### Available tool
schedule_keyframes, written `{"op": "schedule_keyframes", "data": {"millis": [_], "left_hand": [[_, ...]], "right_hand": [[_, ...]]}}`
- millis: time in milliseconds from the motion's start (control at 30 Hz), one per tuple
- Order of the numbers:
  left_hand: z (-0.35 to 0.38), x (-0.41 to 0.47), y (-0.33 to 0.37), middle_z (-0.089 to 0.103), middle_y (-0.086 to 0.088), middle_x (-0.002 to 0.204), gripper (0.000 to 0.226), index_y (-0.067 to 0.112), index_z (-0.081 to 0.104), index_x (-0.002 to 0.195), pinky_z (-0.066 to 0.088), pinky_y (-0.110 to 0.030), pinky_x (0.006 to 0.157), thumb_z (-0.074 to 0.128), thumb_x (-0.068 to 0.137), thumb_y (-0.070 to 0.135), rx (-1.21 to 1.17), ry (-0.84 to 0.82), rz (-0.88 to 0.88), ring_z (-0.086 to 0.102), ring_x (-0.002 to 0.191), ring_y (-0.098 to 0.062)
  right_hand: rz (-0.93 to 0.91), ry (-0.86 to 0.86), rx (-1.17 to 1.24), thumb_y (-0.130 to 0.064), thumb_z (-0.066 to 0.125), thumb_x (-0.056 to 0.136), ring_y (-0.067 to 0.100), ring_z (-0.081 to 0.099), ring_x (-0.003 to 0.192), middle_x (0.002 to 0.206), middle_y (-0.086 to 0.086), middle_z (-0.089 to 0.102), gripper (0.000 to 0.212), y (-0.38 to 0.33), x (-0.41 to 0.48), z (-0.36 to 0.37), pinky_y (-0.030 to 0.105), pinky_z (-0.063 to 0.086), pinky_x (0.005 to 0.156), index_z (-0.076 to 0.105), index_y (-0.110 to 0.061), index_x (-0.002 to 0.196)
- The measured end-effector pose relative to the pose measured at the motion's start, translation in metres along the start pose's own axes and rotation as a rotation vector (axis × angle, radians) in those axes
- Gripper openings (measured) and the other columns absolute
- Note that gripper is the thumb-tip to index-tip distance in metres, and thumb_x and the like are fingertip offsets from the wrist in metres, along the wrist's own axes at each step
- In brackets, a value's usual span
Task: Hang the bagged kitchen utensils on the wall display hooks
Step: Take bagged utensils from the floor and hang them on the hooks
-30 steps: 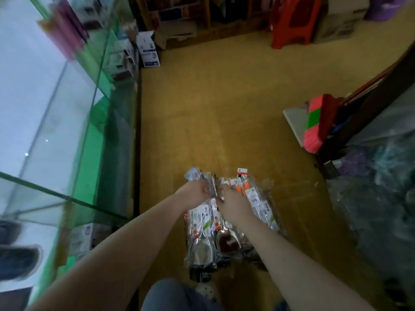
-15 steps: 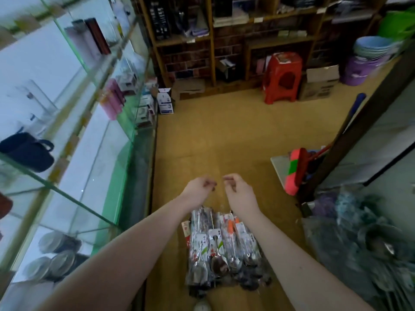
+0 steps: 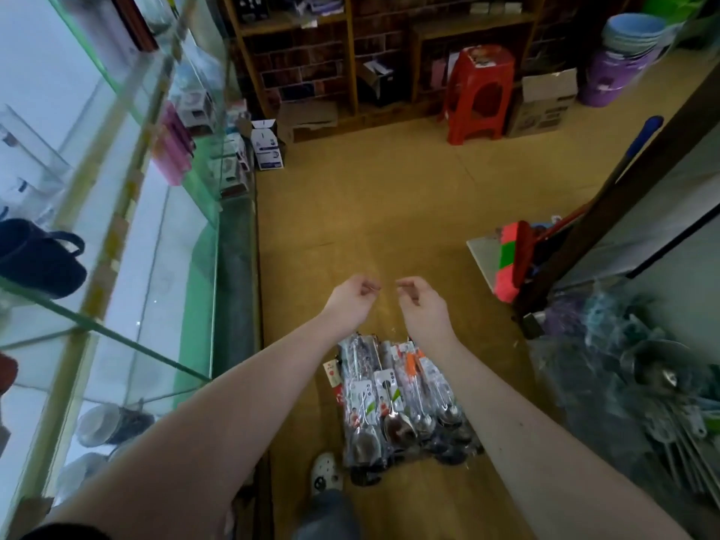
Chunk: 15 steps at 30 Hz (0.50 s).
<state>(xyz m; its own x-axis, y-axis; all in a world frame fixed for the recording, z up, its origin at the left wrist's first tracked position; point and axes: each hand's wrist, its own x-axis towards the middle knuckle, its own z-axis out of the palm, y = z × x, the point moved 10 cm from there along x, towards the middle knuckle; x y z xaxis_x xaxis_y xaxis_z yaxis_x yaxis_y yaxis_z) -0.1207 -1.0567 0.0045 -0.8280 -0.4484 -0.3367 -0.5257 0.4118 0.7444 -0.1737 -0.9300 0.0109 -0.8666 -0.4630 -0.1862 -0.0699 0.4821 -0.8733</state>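
- Left hand and right hand, gripping the bagged utensils a second ago, are now above them, apart, fingers curled; whether they pinch anything, cannot tell.
- Bagged utensils sit below the wrists, over the floor; nothing hung yet.

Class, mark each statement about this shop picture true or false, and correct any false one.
1. A red stool stands by the wooden shelves. True.
2. The bagged utensils hang from a wall hook. False: they are low down by the floor.
3. Glass shelves run along the person's left. True.
4. The stacked basins are yellow. False: they are blue, atop a purple bucket.
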Motion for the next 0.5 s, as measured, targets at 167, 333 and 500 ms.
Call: {"op": "schedule_keyframes", "data": {"millis": [167,333,500], "left_hand": [[-0.037,0.047,-0.069,0.061,0.000,0.092,0.010,0.020,0.056,0.099,0.039,-0.011,0.052,0.047,0.097,0.017,0.095,-0.088,-0.017,0.055,0.074,-0.012],[-0.039,0.074,-0.132,0.059,-0.001,0.093,0.016,0.017,0.057,0.103,0.040,-0.023,0.060,0.042,0.097,0.019,0.198,-0.226,-0.080,0.052,0.073,-0.013],[-0.005,0.073,-0.185,0.051,0.005,0.080,0.013,0.017,0.052,0.107,0.037,-0.023,0.056,0.045,0.098,0.023,0.136,-0.358,-0.166,0.044,0.063,-0.009]], "right_hand": [[0.092,-0.028,-0.076,-0.016,0.045,0.099,0.015,0.058,0.093,0.115,0.005,0.063,0.027,0.010,0.026,0.067,0.027,0.047,0.079,0.054,-0.009,0.123],[0.209,-0.024,-0.120,-0.021,0.043,0.100,0.016,0.058,0.063,0.110,0.005,0.065,0.030,0.042,0.032,0.102,0.038,0.052,0.060,0.050,-0.009,0.126],[0.358,-0.043,-0.198,-0.022,0.045,0.099,0.007,0.053,0.068,0.120,0.007,0.062,0.031,0.100,0.031,0.124,0.020,0.040,0.055,0.050,-0.012,0.128]]}}
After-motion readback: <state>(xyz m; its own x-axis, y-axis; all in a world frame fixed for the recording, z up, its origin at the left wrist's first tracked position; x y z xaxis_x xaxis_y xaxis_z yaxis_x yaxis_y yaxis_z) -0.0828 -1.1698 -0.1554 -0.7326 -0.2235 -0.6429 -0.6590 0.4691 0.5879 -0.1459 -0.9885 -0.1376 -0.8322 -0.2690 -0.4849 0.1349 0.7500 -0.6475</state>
